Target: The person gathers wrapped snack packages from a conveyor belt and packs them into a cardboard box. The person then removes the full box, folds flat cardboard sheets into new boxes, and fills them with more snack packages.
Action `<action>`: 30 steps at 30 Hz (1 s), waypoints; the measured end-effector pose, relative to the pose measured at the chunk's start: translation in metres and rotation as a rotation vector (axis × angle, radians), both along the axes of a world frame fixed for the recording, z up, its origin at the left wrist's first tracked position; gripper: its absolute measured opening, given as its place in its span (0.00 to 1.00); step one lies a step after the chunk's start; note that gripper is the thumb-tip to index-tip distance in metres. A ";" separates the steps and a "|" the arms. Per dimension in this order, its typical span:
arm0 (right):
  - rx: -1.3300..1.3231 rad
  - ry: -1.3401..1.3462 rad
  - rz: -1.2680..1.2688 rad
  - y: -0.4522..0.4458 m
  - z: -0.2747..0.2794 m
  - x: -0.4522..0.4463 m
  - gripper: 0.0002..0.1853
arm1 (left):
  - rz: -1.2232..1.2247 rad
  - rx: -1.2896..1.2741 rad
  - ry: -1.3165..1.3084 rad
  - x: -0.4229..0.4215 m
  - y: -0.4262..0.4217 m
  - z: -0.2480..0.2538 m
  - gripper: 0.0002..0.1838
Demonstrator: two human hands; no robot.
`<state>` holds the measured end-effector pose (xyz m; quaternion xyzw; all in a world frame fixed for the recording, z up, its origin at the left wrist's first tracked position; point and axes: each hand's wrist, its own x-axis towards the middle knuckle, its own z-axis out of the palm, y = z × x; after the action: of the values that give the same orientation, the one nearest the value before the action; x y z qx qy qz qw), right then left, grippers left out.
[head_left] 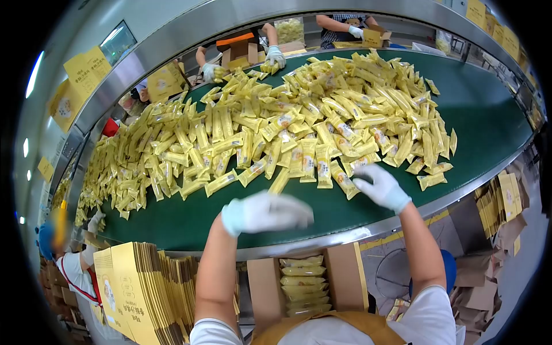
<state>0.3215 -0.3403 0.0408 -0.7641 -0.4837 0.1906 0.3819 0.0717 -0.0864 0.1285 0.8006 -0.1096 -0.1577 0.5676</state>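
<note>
A: How far along is the work?

B: Partway, I'd judge. A column of yellow packets (303, 280) lies in the open cardboard carton (348, 276), while a large heap of loose packets (299, 118) covers much of the green conveyor belt (489, 115).

A: And the hands?

B: The right gloved hand (380, 187) has thumb and fingers parted, just beside the heap's near edge; contact is unclear. The left gloved hand (269, 213) blurs over the belt, fingers extended; I can't tell whether it holds anything.

Passage was left along the near strip of the green belt (167, 224), while the way across was blocked by heaped packets (307, 161).
</note>
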 end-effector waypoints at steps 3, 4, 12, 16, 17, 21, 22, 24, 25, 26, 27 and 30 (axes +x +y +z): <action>-0.129 -0.370 -0.259 0.034 -0.048 0.056 0.32 | 0.637 0.505 0.066 0.056 0.020 -0.053 0.36; -0.190 -0.286 -0.334 0.049 -0.062 0.069 0.34 | 0.686 0.604 0.100 0.075 0.036 -0.080 0.49; -0.466 -0.377 -0.490 0.109 -0.079 0.026 0.42 | 0.651 1.266 0.094 0.111 0.025 -0.140 0.56; -0.423 -0.365 -0.364 0.097 -0.082 -0.004 0.35 | 0.602 1.129 -0.231 0.071 0.043 -0.167 0.41; -0.424 -0.389 -0.343 0.093 -0.080 -0.013 0.35 | 0.594 1.116 -0.229 0.060 0.040 -0.166 0.40; -0.414 -0.421 -0.225 0.079 -0.075 -0.043 0.35 | 0.580 1.077 -0.275 0.012 0.031 -0.161 0.38; -0.402 -0.435 -0.194 0.072 -0.077 -0.049 0.35 | 0.571 1.082 -0.292 0.000 0.030 -0.163 0.38; -0.441 -0.435 -0.124 0.063 -0.070 -0.054 0.36 | 0.580 1.083 -0.331 -0.025 0.023 -0.162 0.37; -0.430 -0.449 -0.165 0.058 -0.070 -0.055 0.36 | 0.586 1.108 -0.347 -0.037 0.020 -0.161 0.36; -0.417 -0.465 -0.207 0.052 -0.071 -0.056 0.36 | 0.593 1.134 -0.365 -0.048 0.019 -0.161 0.36; -0.405 -0.481 -0.251 0.046 -0.072 -0.055 0.37 | 0.600 1.159 -0.385 -0.059 0.017 -0.161 0.36; -0.376 -0.554 -0.463 0.033 -0.094 -0.043 0.43 | 0.713 1.204 -0.390 -0.088 0.014 -0.166 0.36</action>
<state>0.2783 -0.3072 -0.0537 -0.9318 -0.3402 -0.0284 0.1235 -0.0161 -0.0729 -0.0377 0.9749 0.1646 0.1493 0.0158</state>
